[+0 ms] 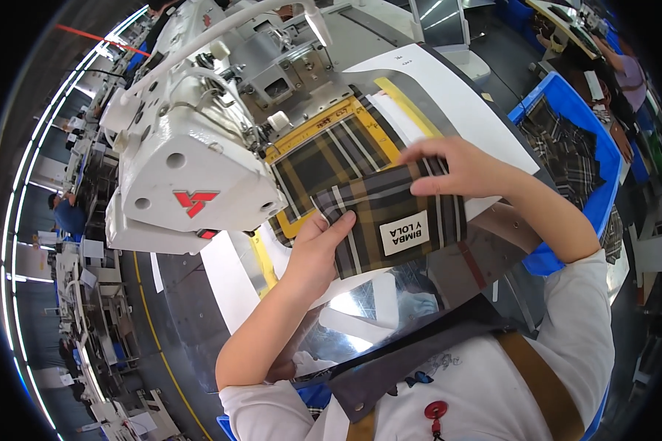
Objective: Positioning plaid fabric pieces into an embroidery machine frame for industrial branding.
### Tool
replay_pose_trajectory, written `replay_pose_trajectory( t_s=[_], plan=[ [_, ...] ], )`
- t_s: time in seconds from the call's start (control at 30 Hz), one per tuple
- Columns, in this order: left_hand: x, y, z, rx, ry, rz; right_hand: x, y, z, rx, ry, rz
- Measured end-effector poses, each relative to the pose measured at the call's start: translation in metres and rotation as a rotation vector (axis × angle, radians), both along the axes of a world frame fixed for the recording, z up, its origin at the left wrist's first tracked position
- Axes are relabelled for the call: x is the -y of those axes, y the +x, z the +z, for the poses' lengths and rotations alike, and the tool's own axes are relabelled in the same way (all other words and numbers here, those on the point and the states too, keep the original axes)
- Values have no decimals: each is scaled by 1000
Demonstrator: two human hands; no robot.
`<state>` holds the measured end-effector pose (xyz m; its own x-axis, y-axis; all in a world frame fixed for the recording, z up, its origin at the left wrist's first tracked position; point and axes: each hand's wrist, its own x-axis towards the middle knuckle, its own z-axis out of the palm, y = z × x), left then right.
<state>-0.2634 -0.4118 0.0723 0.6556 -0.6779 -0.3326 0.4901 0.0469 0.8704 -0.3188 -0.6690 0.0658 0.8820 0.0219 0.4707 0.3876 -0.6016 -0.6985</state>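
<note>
A dark plaid fabric piece (379,220) with a white sewn-on label (403,233) is held over the work table, in front of a white industrial sewing machine (191,169). My left hand (318,253) grips its near left edge, thumb on top. My right hand (456,169) holds its far right edge with the fingers spread over the cloth. Behind it, a second plaid piece (324,158) lies flat inside a yellow-bordered frame (309,132) under the machine's head.
A blue bin (599,154) with more plaid pieces stands to the right. The grey table (191,316) carries yellow and white tape strips. Another person (625,73) works at the far right; other workstations line the left.
</note>
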Motion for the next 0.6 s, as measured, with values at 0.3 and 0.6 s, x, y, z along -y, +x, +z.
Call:
replay_pose_trajectory(
  t_s=[0.3,0.6],
  plan=[
    [-103,22,-19,374,480,79,26,97,-11,-398,-182,64],
    [-93,108,-53,1425,811,44,-44,165,-9,-356,-450,-8]
  ],
)
